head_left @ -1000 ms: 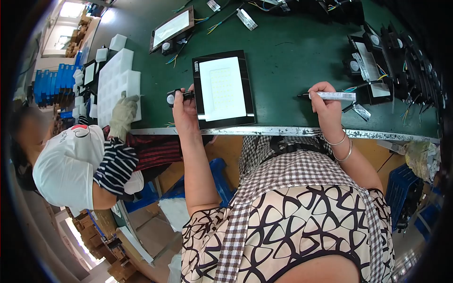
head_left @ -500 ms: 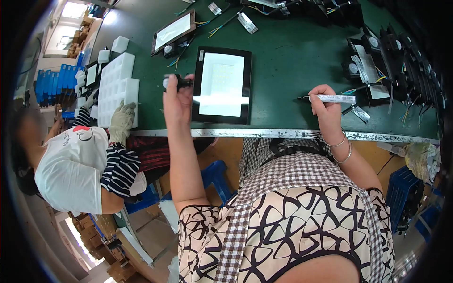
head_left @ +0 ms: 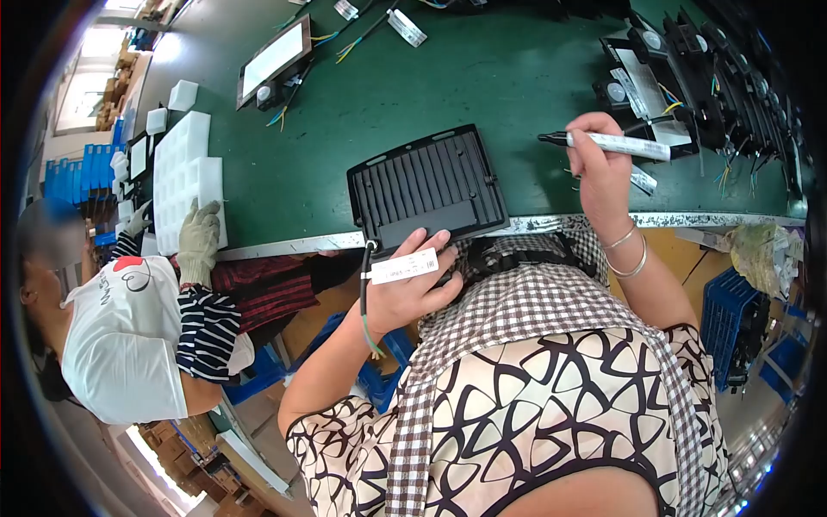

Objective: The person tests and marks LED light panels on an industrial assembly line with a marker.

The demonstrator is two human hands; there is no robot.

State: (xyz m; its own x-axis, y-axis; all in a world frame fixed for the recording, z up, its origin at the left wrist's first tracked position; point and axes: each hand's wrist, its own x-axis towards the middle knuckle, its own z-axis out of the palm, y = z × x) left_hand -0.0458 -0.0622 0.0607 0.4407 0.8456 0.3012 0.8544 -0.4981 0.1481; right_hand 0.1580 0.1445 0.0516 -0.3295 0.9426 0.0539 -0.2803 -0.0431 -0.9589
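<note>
A black floodlight (head_left: pixel 426 185) lies ribbed back up at the front edge of the green table, slightly turned. My left hand (head_left: pixel 405 289) is at its near edge, fingers closed round its lower part; what lies under the palm is hidden. A white label (head_left: pixel 405 266) with print rests over the fingers, beside a short cable (head_left: pixel 363 297) whose coloured wire ends hang down. To the right, my right hand (head_left: pixel 601 168) grips a white marker (head_left: pixel 624 145), its black tip pointing left above the table.
Several black lamps with wires (head_left: pixel 711 77) crowd the table's right side. Another lamp (head_left: pixel 276 62) lies at the upper left, near a tagged cable (head_left: pixel 407 28). At the left, a co-worker's gloved hand (head_left: pixel 199 241) touches white foam (head_left: pixel 185 177).
The floodlight now shows its ribbed back instead of its glass front and sits closer to me. My left hand has moved down and right to its near edge. The marker remains in my right hand.
</note>
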